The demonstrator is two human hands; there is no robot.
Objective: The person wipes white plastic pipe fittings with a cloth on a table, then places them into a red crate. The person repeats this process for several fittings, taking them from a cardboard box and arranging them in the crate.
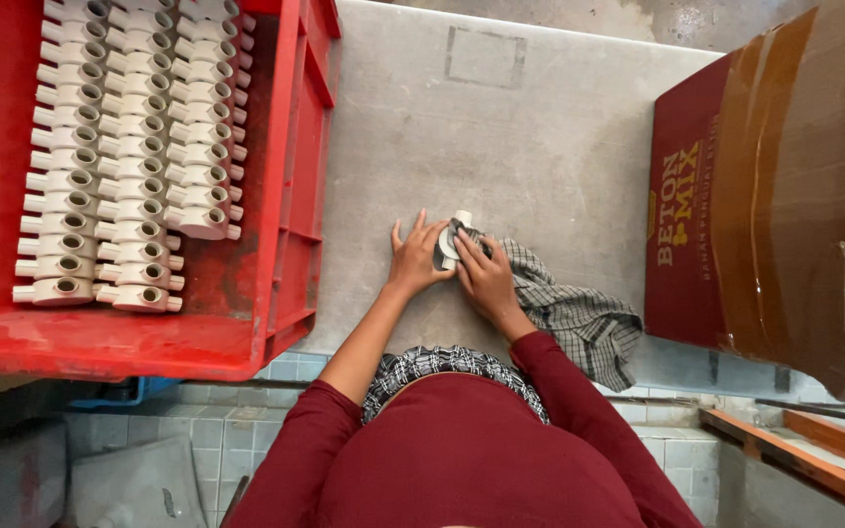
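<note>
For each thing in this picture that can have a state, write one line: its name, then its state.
Red crate: open, part-filled.
Pipe fittings: lying in neat rows.
White fitting: held, partly wrapped in cloth.
Checked cloth: crumpled on the table.
Cardboard box: flap open.
Left hand: gripping.
Right hand: gripping.

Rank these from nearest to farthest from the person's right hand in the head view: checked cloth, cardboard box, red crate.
From the right hand:
1. Checked cloth, under the fingers, trailing right.
2. Cardboard box, at the right edge.
3. Red crate, left, past the other hand; close to the box's distance, arguably too close to call.
</note>
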